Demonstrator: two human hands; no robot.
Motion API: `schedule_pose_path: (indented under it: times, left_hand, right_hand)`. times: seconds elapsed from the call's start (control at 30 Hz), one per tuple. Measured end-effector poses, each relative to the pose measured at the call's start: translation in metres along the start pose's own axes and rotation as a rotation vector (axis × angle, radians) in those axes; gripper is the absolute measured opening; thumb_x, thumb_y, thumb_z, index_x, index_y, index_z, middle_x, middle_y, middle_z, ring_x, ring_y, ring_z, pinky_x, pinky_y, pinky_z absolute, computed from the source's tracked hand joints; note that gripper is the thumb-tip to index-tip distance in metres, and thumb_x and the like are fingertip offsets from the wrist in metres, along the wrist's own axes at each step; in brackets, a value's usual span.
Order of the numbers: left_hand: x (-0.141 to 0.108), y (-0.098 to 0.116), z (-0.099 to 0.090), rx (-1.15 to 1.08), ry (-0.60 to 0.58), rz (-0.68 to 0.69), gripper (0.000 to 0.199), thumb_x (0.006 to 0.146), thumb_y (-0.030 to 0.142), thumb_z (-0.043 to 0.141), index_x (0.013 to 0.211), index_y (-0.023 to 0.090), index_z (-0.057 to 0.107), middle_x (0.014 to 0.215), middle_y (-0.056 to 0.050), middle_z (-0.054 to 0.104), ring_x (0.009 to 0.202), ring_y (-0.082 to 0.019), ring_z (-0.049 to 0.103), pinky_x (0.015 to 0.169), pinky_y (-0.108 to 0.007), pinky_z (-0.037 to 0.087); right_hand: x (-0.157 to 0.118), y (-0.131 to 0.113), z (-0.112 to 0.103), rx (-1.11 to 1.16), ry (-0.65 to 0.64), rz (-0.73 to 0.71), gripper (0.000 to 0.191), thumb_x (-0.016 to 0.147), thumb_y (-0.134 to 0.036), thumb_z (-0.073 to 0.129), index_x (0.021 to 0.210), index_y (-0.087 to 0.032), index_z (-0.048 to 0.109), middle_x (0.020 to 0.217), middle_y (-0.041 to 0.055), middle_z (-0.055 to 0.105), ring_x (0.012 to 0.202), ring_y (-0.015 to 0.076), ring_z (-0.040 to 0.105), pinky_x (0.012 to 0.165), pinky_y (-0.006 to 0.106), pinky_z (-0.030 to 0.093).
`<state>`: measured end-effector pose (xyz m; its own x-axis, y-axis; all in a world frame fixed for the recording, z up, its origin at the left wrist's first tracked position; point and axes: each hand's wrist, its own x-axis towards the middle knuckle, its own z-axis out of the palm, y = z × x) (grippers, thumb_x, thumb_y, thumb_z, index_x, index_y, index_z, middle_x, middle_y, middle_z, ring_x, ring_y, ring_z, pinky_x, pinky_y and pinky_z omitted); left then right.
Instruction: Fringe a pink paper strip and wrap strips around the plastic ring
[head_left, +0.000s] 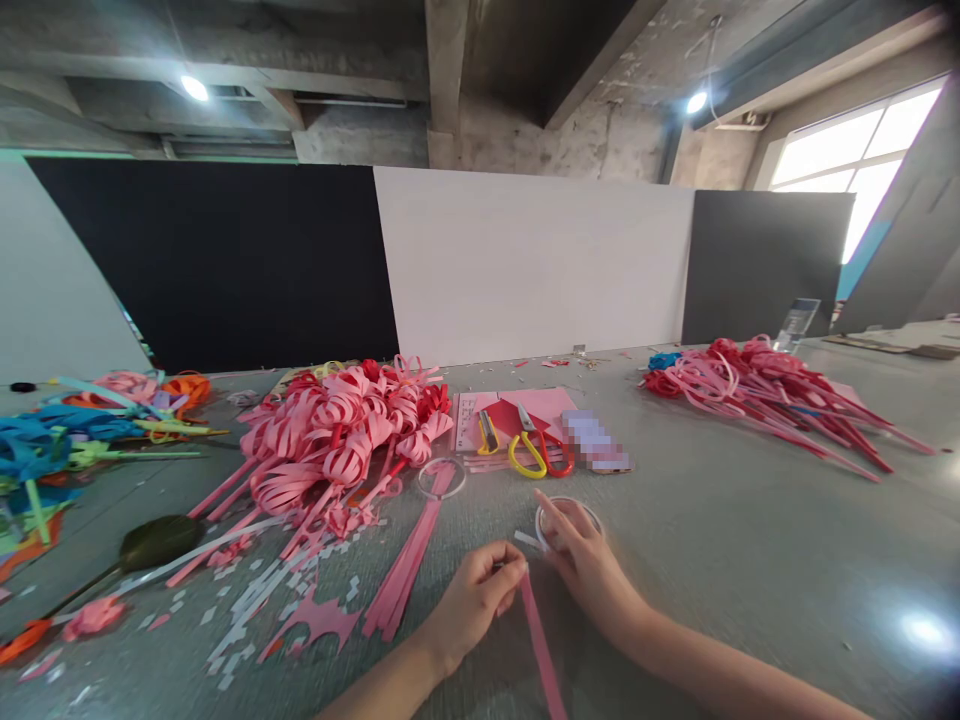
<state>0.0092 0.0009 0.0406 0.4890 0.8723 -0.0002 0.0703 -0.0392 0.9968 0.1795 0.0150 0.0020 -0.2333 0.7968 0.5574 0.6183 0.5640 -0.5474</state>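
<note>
My left hand (pixel 486 592) pinches the upper end of a pink paper strip (pixel 541 650), which runs down toward the bottom edge. Just right of it, my right hand (pixel 581 550) rests on a roll of tape (pixel 592 512), fingers closed over it and the index finger extended. A short whitish piece (pixel 528 540) sticks out between the hands. Left of my hands, a bundle of pink strips (pixel 409 570) lies fanned out below a clear ring (pixel 442 479). Yellow-and-red-handled scissors (pixel 529 455) and a yellow cutter (pixel 487 434) lie on pink paper (pixel 551 400) farther back.
A heap of pink paper flowers (pixel 345 430) stands left, with paper scraps (pixel 255 600) before it. Colourful paper pieces (pixel 45 440) lie far left. Another red and pink pile (pixel 757 385) is at right. A blurred phone-like object (pixel 596 440) lies beside the scissors; panels (pixel 540 270) stand behind.
</note>
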Motion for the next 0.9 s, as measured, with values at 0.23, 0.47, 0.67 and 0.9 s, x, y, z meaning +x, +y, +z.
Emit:
schedule_pose_path:
  times: [0.23, 0.47, 0.67, 0.9]
  left_hand:
    - [0.000, -0.002, 0.000, 0.008, -0.005, 0.008, 0.024, 0.078, 0.037, 0.044, 0.068, 0.016, 0.044, 0.052, 0.007, 0.031, 0.047, -0.008, 0.027, 0.047, -0.022, 0.021]
    - [0.000, -0.002, -0.002, 0.036, -0.004, -0.003, 0.023, 0.079, 0.037, 0.044, 0.069, 0.016, 0.046, 0.052, 0.007, 0.032, 0.048, -0.009, 0.028, 0.047, -0.021, 0.022]
    - [-0.002, -0.007, 0.002, 0.096, -0.023, 0.031, 0.026, 0.081, 0.039, 0.044, 0.068, 0.017, 0.044, 0.052, 0.007, 0.032, 0.048, -0.009, 0.030, 0.047, -0.021, 0.024]
    - [0.000, 0.027, -0.012, 0.138, 0.156, 0.164, 0.020, 0.084, 0.035, 0.039, 0.076, 0.018, 0.046, 0.054, 0.006, 0.045, 0.046, -0.008, 0.040, 0.049, -0.020, 0.031]
  right_hand:
    - [-0.005, 0.001, 0.001, -0.117, 0.001, 0.039, 0.017, 0.073, -0.008, 0.046, 0.080, -0.018, 0.057, 0.110, 0.0107, 0.047, 0.093, 0.0212, 0.052, 0.077, 0.039, 0.046]
    - [-0.002, -0.007, -0.003, -0.116, 0.129, -0.078, 0.016, 0.073, -0.006, 0.035, 0.075, -0.018, 0.045, 0.080, 0.0062, 0.049, 0.070, 0.0149, 0.052, 0.059, 0.027, 0.046]
    - [-0.006, -0.009, -0.002, -0.363, -0.027, 0.059, 0.020, 0.073, -0.019, 0.048, 0.058, -0.020, 0.036, 0.062, -0.0025, 0.044, 0.044, 0.0086, 0.042, 0.040, 0.020, 0.031]
    - [-0.004, -0.014, -0.001, -0.345, -0.121, -0.050, 0.015, 0.075, -0.009, 0.035, 0.074, -0.019, 0.045, 0.076, 0.0021, 0.050, 0.056, 0.0113, 0.049, 0.049, 0.023, 0.035]
